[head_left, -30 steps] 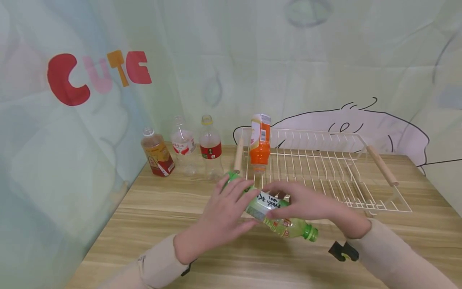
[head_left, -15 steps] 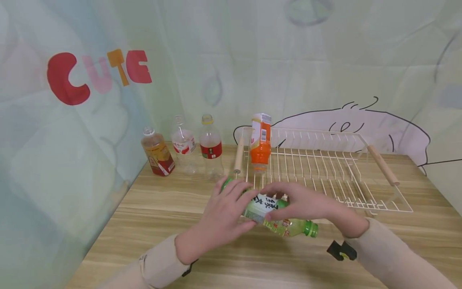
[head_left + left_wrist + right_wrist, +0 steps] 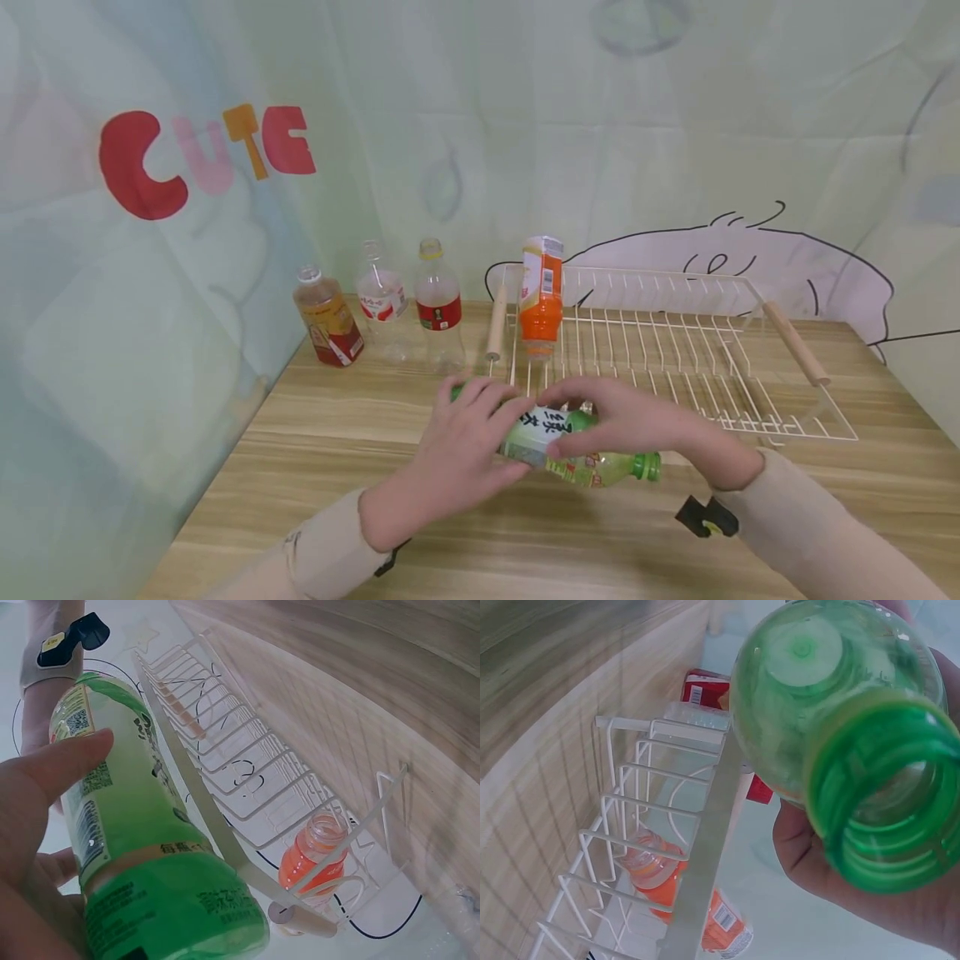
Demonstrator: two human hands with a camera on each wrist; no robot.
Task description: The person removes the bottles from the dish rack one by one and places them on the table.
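A green tea bottle [image 3: 536,437] with a white-and-green label lies sideways between both hands, its neck towards the right. My left hand [image 3: 461,446] grips the base end; its thumb crosses the label in the left wrist view, where the bottle's green base [image 3: 176,907] faces the camera. My right hand [image 3: 626,417] holds the bottle around its middle, fingers on the far side and thumb on the near side. The uncapped green mouth [image 3: 892,810] shows in the right wrist view. Just behind the hands, an orange bottle [image 3: 542,304] stands neck down in a white wire rack [image 3: 660,367].
The rack has wooden handles, one at the left [image 3: 497,323] and one at the right [image 3: 795,343]. Left of it stand a bottle with a red label [image 3: 438,312], a clear bottle [image 3: 382,304] and a brown-red bottle [image 3: 328,321]. A printed curtain [image 3: 420,125] hangs behind the wooden table [image 3: 315,467].
The green tea bottle has turned closer to level across the view: its base end has come nearer and its neck has risen slightly. Both hands keep their hold and have barely shifted.
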